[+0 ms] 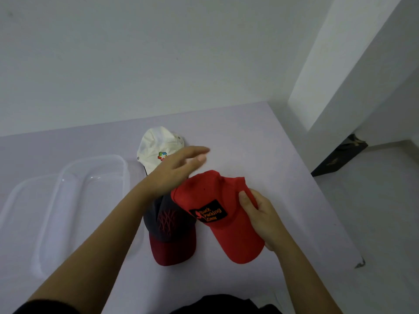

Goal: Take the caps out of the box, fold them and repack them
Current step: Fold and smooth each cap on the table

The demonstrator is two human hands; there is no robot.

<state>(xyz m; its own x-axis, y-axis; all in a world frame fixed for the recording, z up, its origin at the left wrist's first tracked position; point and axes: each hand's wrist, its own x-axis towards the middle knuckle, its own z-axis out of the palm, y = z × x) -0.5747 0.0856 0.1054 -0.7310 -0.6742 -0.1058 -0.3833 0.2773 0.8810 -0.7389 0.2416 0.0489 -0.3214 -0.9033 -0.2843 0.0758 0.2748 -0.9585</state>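
Right hand (263,214) grips the red cap (204,193) at its right side, thumb pressed on top of the crown where it meets the brim and the other fingers curled underneath. Left hand (176,171) reaches across with its fingers straight and loose, palm down, holding nothing; it hangs over the far edge of the red cap and hides part of the white cap (158,141).

The red cap is plain bright red with a curved brim pointing toward the person. On its front is a black patch with orange lettering reading "Back Packing Gear" beside a small orange figure. Its crown is creased and partly pushed in. It sits near the middle of the pale table (260,143), and its left edge overlaps the dark cap (172,232).

Three caps are in view, and all are outside the box. The red one is in the right hand. The dark one has a navy-grey crown, red stitched lines on the front and a maroon brim, and lies just left of the red. The white one has a small multicoloured logo and lies farther back, near the wall.

One clear plastic box (122,164) stands at the left of the table with no caps in it. One more clear piece (20,196) lies beside it, a lid or a tray; I cannot tell which. One black bag (340,155) stands on the floor at the right.
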